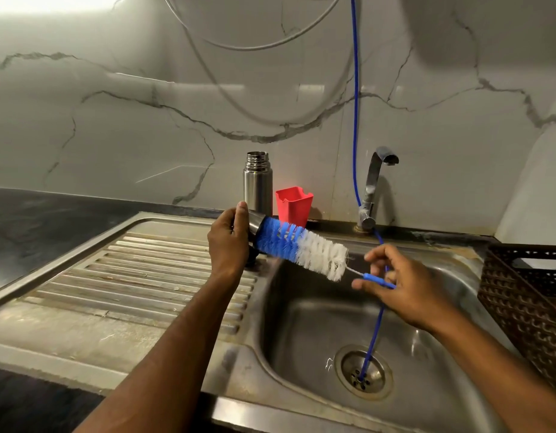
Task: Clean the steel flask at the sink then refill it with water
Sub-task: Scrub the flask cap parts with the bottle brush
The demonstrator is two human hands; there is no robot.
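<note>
Gripping a steel cap [256, 225] at frame centre, the left hand [228, 242] holds it around the brush [301, 248] tip; behind stands the flask [258, 182] (uncapped), while the right hand [401, 285] pinches the brush handle [378, 280] over the sink [301, 323].

Your left hand [228, 242] grips steel cap [257, 225]: brushed metal, soft sheen. Your right hand [404, 287] pinches bottle brush [301, 246]: blue and white bristles, fuzzy; twisted wire stem, blue plastic handle. Flask [258, 182] behind: polished steel, mirror-bright threads. Red cup [293, 204]: matt plastic. Sink [317, 323]: dull stainless, stained, ribbed drainboard. Tap [375, 185]: spotted chrome. Basket [529, 304]: brown woven-look plastic. Wall [145, 104]: glossy veined marble.
</note>
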